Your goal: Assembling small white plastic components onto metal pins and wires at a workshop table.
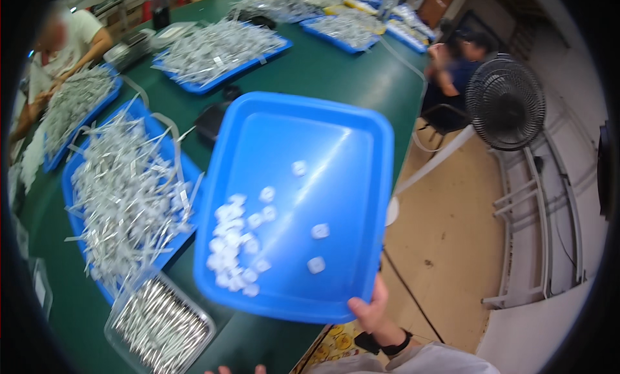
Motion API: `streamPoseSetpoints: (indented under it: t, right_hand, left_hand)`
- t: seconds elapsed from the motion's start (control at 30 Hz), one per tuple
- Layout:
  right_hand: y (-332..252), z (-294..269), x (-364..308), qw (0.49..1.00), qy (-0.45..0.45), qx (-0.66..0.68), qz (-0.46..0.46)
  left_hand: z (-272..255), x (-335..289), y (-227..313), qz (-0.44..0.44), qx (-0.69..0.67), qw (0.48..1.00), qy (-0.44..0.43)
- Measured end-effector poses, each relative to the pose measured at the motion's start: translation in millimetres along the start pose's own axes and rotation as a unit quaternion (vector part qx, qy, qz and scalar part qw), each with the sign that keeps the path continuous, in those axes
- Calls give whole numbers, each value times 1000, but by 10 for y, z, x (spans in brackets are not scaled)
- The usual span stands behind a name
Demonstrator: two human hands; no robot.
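Observation:
My right hand [374, 309] grips the lower right corner of a blue plastic tray [336, 161], its thumb over the rim. The tray is held up over the table edge, tilted toward me. Small white square plastic pieces [229, 245] are heaped at its lower left, with a few loose ones toward the middle and right. Only the fingertips of my left hand [240, 370] show at the lower edge, spread apart with nothing visible in them. Near them stands a clear plastic box [208, 332] full of thin shiny metal pins [158, 325].
A blue tray [187, 235] piled with clear and silvery strips lies left on the green table [361, 83]. More filled trays [226, 54] stand farther back. One person [77, 41] sits at far left, another [462, 64] at far right beside a black fan [506, 101].

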State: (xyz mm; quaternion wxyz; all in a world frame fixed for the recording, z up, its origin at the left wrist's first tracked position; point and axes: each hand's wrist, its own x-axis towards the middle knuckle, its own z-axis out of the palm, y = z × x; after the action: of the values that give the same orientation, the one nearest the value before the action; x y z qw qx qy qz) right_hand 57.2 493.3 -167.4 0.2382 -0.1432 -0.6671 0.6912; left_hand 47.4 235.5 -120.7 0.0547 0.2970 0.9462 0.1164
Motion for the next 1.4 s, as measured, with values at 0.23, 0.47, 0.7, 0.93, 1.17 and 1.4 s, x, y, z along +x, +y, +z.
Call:
streamPoseSetpoints:
  t: [0.23,0.47,0.7,0.93,1.17,1.4]
  right_hand:
    - [-72,125,53,999,42,17,24]
    - [-144,207,61,994,87,-24,54]
    - [-115,192,63,996,78,-22,30]
    - [-115,179,75,997,72,-29,28]
    - [-116,181,69,996,70,-32,36]
    - [-100,198,64,996,79,-33,30]
  left_hand:
    - [-164,22,-34,-13,-52,998,-33]
    - [-262,5,-51,-21,-74,993,-85]
    - [-309,40,-37,-36,-81,991,-98]
    - [-312,71,-32,-29,-72,993,-93]
    - [-316,79,-42,-31,-85,992,-87]
    - [-296,81,-48,-34,-92,993,-69]
